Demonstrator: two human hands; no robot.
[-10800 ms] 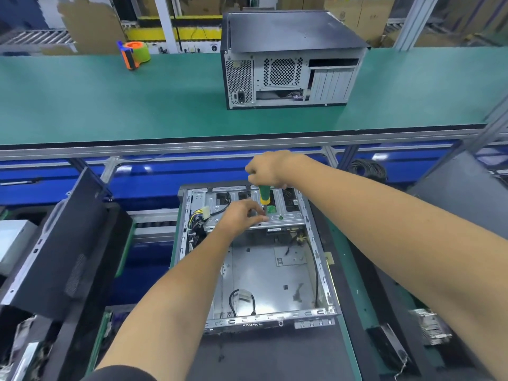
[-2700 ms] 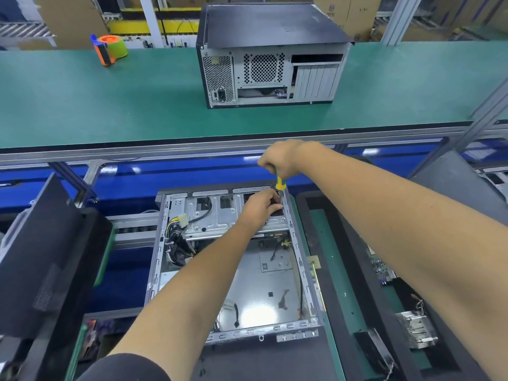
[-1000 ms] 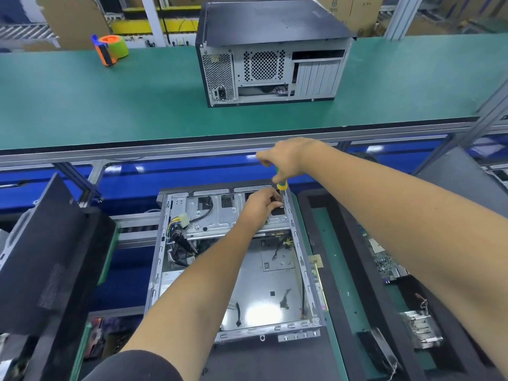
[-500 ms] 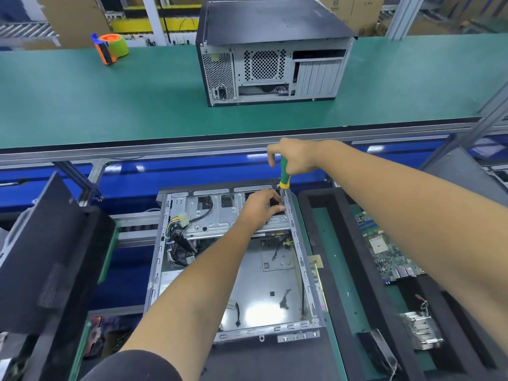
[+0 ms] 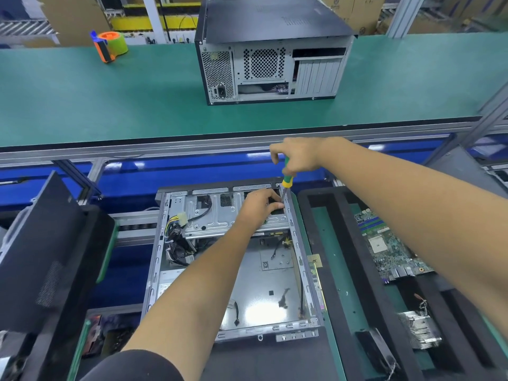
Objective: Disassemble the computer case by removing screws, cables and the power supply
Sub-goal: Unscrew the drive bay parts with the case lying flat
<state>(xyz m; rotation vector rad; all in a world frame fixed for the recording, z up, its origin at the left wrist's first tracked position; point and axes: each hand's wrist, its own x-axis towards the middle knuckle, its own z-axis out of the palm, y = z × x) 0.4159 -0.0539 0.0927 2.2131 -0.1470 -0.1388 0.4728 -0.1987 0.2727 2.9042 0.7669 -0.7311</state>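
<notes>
Right hand (image 5: 298, 155) grips the green-yellow screwdriver (image 5: 286, 177) upright. Left hand (image 5: 261, 206), fingers curled, pinches its tip at the open case (image 5: 295, 243). No lettering legible.

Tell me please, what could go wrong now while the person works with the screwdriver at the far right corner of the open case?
1. The left hand has its fingertips right beside the tip of the screwdriver; a slip could jab them.
2. A freed screw could drop into the open case, among the loose cables.
3. The right hand grips the handle high up, so the tip might wander off the screw.
</notes>
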